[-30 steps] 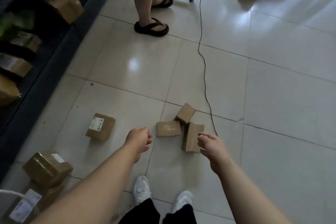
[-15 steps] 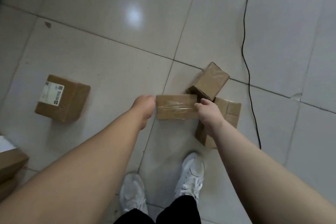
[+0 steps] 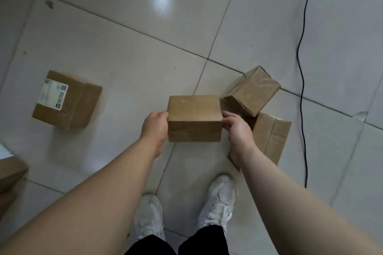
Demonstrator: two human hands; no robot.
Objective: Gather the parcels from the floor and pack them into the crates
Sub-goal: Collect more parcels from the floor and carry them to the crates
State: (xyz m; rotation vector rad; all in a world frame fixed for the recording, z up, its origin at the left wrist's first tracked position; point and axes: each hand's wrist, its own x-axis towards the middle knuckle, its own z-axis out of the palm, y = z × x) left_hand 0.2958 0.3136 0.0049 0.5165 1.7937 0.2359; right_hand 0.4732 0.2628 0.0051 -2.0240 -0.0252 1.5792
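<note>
Tiled floor (image 3: 103,47) throughout. I see the left hand (image 3: 154,128) and right hand (image 3: 238,130) gripping opposite ends of a brown box (image 3: 194,114), fingers curled on its edges, at centre, just left of a tilted box (image 3: 251,91); a labelled box (image 3: 68,99) lies well left.

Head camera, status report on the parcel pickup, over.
Left grip and right grip clasp the plain brown cardboard parcel by its ends. Taped brown cardboard box and flat brown cardboard box crowd the right grip. No crate in view.
</note>
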